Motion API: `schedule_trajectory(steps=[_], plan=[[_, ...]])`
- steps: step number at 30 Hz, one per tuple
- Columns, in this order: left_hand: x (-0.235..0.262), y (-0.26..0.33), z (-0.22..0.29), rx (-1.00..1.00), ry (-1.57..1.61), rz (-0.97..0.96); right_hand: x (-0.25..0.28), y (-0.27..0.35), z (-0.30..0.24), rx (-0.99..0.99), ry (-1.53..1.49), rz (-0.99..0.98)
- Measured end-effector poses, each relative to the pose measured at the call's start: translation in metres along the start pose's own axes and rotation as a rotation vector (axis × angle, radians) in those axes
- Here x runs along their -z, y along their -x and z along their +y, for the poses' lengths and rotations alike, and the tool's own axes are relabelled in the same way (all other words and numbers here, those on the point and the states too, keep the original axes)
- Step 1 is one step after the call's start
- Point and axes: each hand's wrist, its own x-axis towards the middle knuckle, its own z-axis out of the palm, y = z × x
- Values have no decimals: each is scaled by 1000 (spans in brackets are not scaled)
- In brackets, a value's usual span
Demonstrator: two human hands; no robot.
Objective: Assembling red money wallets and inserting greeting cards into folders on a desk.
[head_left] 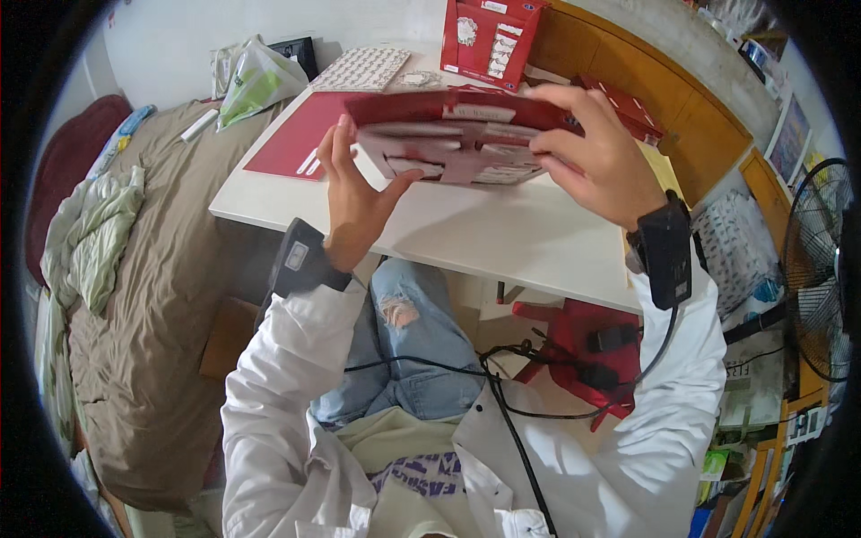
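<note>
Plainly clamped: left hand (359,193) fingers pinching one end, right hand (587,152) fingers curled over the other end of a red folded cardboard box (457,134), held above the white table (502,238). Probably light, thin, easily creased; best gripped at edges and folds.

- Left hand (357,193) is raised, palm turned inward, fingers upright, thumb stretched right.
- Right hand (596,157) is raised opposite, fingers curled forward and leftward.
- Both forearms rise from the lower edge in white sleeves, a black band on each wrist.
</note>
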Motion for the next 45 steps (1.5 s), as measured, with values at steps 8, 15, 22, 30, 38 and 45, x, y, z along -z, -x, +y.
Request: schedule_trajectory(steps=[8,15,22,30,38,45], plan=[[-1,1,-3,251,297,-334,-13,28,-3,-52,-12,24],[-2,-1,-2,332,335,-308,-8,24,-3,-17,11,66],[-3,-1,-1,328,381,-288,-2,22,-3,-1,6,49],[0,-2,4,344,367,-289,2,21,-1,51,-54,21],[2,-4,11,288,355,-275,-2,19,-4,-113,-23,9],[1,1,10,279,351,-263,-5,18,-17,-297,-88,13]])
